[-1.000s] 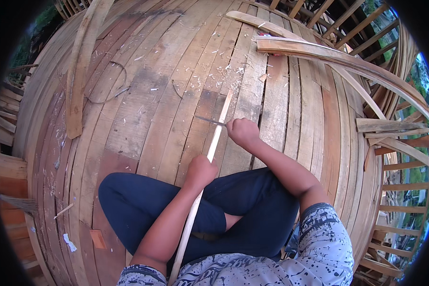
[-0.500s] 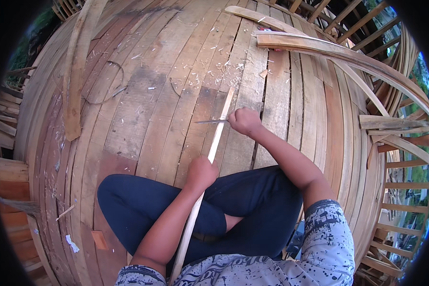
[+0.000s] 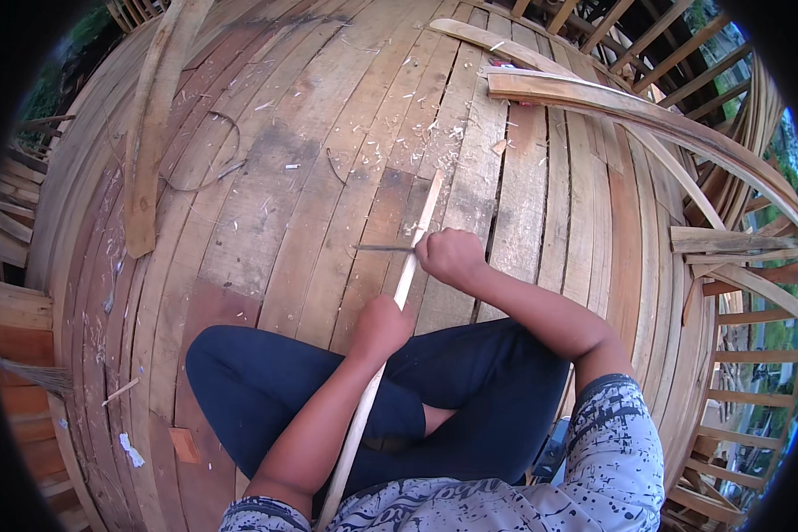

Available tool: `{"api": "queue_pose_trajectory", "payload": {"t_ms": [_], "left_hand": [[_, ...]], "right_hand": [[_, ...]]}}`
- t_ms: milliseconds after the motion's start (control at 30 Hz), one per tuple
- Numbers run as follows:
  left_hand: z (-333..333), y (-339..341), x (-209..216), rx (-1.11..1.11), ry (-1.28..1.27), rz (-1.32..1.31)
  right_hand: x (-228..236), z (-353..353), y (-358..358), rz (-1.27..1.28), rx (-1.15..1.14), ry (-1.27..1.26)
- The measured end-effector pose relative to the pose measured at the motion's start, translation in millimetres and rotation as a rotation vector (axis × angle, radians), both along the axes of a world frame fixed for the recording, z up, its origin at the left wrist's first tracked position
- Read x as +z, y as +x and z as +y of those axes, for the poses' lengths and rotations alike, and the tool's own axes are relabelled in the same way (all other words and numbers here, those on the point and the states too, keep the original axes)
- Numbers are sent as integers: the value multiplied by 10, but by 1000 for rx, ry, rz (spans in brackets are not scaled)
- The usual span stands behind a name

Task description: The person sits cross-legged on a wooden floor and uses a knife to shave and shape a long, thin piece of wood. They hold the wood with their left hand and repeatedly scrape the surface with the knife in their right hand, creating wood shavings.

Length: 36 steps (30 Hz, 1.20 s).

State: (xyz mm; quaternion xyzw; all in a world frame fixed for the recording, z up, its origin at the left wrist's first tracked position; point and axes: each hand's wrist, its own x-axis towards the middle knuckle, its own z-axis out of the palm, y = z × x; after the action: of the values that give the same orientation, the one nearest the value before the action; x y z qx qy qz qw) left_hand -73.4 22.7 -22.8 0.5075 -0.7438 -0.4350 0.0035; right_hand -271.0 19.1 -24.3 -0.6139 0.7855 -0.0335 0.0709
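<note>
A long, pale wooden stick (image 3: 405, 282) runs from beside my body out over the plank floor, its far end pointing away from me. My left hand (image 3: 383, 329) is closed around the stick near its middle, above my crossed legs. Farther along, my right hand (image 3: 452, 258) grips a knife, its handle hidden in the fist. The thin dark knife blade (image 3: 383, 247) lies crosswise over the stick and points left. Blade and stick appear to touch right beside my right fist.
Wood shavings (image 3: 439, 137) lie scattered beyond the stick's tip. Long boards (image 3: 629, 102) rest at the far right, and another plank (image 3: 142, 191) lies at the left. A thin cord (image 3: 237, 142) curls on the floor. A slatted railing (image 3: 758, 397) borders the right side.
My right hand and the knife have moved toward me along the stick, nearer my left hand. The left hand still holds the stick in about the same place.
</note>
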Motion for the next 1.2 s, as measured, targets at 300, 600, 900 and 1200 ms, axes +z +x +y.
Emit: {"api": "queue_pose_trajectory", "payload": {"t_ms": [300,600,900,1200], "left_hand": [[-13,-26,6,-9,-8,-2],[-50,-59,53,-23,63,0],[-83,-74,-30,24,168,37],[-82,-85,-96,15,147,62]], "right_hand": [[-58,10,-116,72,38,-110],[-131,-62,-305,83,-37,-87],[-118,-221,-436,57,-107,-89],[-22,-357,-679,92,-75,-39]]}}
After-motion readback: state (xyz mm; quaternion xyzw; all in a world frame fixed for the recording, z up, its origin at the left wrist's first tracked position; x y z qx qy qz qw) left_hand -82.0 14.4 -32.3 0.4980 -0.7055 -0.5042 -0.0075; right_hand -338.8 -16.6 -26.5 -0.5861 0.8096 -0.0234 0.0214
